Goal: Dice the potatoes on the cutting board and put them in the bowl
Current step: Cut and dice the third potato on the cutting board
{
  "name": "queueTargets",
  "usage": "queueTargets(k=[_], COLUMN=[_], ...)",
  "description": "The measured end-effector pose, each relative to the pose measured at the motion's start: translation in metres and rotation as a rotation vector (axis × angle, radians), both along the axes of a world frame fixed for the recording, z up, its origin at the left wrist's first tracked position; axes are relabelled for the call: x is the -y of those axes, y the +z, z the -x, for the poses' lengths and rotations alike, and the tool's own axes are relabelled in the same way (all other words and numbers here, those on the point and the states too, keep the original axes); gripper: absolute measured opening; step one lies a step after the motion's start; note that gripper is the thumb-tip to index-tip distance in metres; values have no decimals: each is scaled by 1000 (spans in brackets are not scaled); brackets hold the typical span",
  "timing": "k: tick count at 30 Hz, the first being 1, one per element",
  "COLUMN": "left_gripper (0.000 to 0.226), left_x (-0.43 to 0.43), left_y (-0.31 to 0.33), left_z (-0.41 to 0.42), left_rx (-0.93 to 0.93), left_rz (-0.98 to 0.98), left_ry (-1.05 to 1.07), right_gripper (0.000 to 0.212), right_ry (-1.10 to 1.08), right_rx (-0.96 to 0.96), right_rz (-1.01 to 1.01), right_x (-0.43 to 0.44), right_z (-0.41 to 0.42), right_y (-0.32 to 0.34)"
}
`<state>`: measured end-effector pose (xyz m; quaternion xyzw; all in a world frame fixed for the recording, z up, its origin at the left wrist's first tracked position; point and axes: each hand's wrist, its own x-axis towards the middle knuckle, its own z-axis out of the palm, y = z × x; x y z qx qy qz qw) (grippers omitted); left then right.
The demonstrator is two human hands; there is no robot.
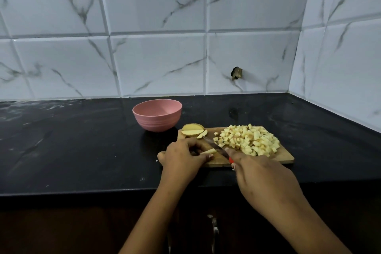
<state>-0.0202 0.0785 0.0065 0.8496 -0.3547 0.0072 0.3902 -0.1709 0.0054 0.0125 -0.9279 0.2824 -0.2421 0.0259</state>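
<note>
A wooden cutting board [285, 156] lies on the black counter. On its right half sits a heap of diced potato [250, 139]. Sliced potato pieces [192, 130] rest at the board's far left corner. My left hand [182, 155] holds a thin potato strip [208, 152] down on the board with curled fingers. My right hand [259, 173] grips a knife with a red handle; its blade [214, 145] lies across the strip, pointing up and left. The pink bowl [157, 114] stands just behind the board's left end, and I see nothing inside it.
The black counter [82, 140] runs left and right, with its front edge close below my wrists. White marble tile walls stand behind and at the right. A dark hole [237, 73] shows in the back wall. A cabinet handle [214, 227] sits below the counter.
</note>
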Motion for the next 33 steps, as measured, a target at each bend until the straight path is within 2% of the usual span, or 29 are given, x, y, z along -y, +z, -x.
queueTargets(k=[3,6,14,17,21,27,30,33], left_gripper=[3,10,9,15,12,19,5,8], left_x=[-5,-6,-3,-3,-3,-4,0,8], left_y=[1,3,4,4,2,0,1,2], left_z=[1,2,1,0,0,-1,-3,-4], left_rx=[16,-16,-61,-63,-51,-46,-17,50], left_rz=[-14,-17,42,46,33,35,3,-26], left_ry=[-2,-11,21,12,5,-11,21,41], right_gripper=[50,58,51,58,60,54,51,46], right_ry=[-23,-45,-21,-23,-26,-34,-61,-78], right_rx=[-83,-154,-44,-140,-202,-176,-113,-60], right_rz=[-19,4,-10,-44,-23,-8,-17,-56], right_x=[0,3,5,1,-2,6,8,15], right_z=[-7,-17,-12,-13,-20,-21,-15,-9], right_y=[-6,-9,-5,-2,-7,0,1,5])
